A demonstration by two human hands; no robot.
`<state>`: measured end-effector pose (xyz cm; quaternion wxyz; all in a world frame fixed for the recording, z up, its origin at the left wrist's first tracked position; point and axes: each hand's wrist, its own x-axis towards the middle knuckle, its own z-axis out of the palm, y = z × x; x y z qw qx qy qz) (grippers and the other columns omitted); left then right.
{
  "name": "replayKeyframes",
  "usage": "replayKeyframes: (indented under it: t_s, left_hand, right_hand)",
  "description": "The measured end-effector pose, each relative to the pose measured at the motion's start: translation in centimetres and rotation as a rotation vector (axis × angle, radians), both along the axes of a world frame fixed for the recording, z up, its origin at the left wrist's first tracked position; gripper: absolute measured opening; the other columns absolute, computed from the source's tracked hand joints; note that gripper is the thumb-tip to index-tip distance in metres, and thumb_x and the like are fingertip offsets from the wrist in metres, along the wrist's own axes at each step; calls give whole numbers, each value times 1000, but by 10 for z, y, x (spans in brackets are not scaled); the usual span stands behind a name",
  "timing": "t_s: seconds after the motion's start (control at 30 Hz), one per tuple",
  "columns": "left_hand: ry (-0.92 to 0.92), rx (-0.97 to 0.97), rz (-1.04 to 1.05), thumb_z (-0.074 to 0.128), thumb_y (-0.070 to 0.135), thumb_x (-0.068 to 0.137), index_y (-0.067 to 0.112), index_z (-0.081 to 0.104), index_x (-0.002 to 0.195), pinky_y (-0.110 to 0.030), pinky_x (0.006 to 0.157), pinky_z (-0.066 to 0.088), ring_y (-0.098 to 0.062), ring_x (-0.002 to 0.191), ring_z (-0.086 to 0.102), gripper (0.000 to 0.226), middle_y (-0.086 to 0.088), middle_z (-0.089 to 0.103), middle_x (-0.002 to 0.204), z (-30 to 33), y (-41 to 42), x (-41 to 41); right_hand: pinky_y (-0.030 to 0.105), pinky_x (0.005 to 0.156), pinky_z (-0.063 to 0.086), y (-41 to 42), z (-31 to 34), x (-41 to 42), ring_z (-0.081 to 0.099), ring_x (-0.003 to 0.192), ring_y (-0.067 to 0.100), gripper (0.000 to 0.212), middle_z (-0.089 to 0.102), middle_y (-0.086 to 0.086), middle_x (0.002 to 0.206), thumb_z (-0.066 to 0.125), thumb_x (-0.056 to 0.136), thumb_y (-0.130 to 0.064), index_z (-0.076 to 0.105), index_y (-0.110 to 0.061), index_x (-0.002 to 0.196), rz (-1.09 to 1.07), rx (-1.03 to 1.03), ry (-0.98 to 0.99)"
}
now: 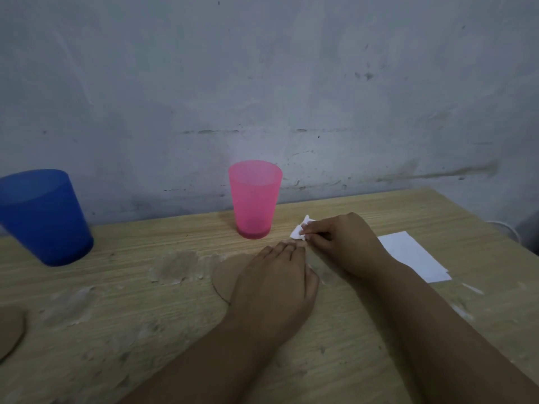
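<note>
My left hand [274,278] lies flat, fingers straight, pressing on a round brown cardboard disc [226,272] in the middle of the wooden table [145,316]. Most of the disc is hidden under the hand. Just beyond its fingertips, my right hand [341,237] pinches a small crumpled white paper scrap [299,230] between thumb and fingers. A pink plastic cup [254,199] stands upright just behind and to the left of the scrap.
A blue plastic cup [43,217] stands at the far left. A white paper sheet [412,256] lies flat at the right, past my right wrist. Another brown cardboard disc [10,333] shows at the left edge. A grey wall rises close behind the table.
</note>
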<state>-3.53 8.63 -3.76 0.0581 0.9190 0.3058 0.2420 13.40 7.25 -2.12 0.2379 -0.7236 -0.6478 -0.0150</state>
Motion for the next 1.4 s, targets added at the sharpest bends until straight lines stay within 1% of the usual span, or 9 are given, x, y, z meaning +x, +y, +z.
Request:
replayKeyframes:
  t_s: [0.2, 0.37, 0.53, 0.6, 0.67, 0.9, 1.1, 1.27, 1.4]
  left_hand:
    - [-79, -104, 18, 26, 34, 97, 19, 30, 147, -22, 110, 19, -10, 135, 34, 52, 2, 37, 150, 1, 2, -1]
    - [-173, -180, 38, 31, 31, 98, 20, 19, 150, -15, 107, 14, -6, 140, 24, 54, 5, 28, 155, 1, 5, -1]
    - [-322, -278, 4, 35, 29, 96, 27, 30, 146, -16, 97, 31, -4, 125, 41, 50, 7, 47, 141, 2, 7, -2]
    - [-368, -360, -50, 37, 29, 96, 31, 40, 139, -26, 100, 41, -3, 118, 48, 43, 11, 55, 130, 2, 9, -1]
    - [-454, -442, -69, 43, 27, 96, 34, 50, 127, -32, 88, 50, 1, 106, 55, 33, 17, 60, 115, 4, 11, -2]
    - [-618, -523, 13, 63, 21, 88, 40, 61, 88, -6, 64, 43, 8, 76, 60, 20, 20, 66, 78, 7, 16, -6]
    - [-680, -577, 40, 67, 14, 85, 35, 64, 85, -6, 61, 43, 6, 72, 61, 22, 14, 68, 74, 8, 16, -7]
    - [-711, -582, 11, 63, 8, 86, 30, 68, 86, -12, 62, 47, 4, 72, 64, 23, 16, 69, 76, 9, 16, -9]
    - [-724, -582, -4, 61, 3, 86, 26, 68, 85, -11, 60, 45, 4, 71, 63, 24, 20, 68, 77, 10, 16, -10]
  right_hand:
    - [14, 67, 44, -3, 6, 16, 61, 68, -9, 13, 71, -17, 73, 66, 81, -20, 76, -26, 77, -100, 64, 494]
    - [28, 62, 55, -6, 11, 16, 69, 69, 22, 17, 73, 8, 71, 61, 85, -10, 74, -9, 74, -25, 115, 1113]
    - [32, 59, 57, -6, 11, 9, 71, 73, 27, 24, 73, 17, 80, 59, 80, -14, 66, 7, 89, 178, -4, 1400]
    - [34, 62, 58, -8, 12, 7, 71, 78, 29, 29, 72, 20, 87, 60, 78, -16, 66, 7, 93, 226, -68, 1448]
    - [38, 66, 59, -8, 11, 6, 70, 82, 30, 33, 71, 22, 93, 60, 78, -17, 64, 7, 100, 262, -129, 1473]
    - [37, 69, 59, -8, 10, 3, 70, 83, 30, 27, 70, 21, 93, 58, 81, -15, 67, 4, 97, 325, -219, 1473]
    - [34, 73, 57, -10, 10, 5, 68, 94, 29, 38, 69, 22, 102, 53, 86, -22, 63, 9, 105, 402, -275, 1539]
    - [28, 73, 57, -10, 10, 3, 70, 89, 23, 15, 74, 14, 91, 71, 73, -17, 74, -3, 78, 378, -258, 1450]
    - [30, 73, 58, -9, 9, 5, 68, 82, 21, 10, 71, 10, 82, 74, 69, -8, 69, -10, 77, 379, -250, 1433]
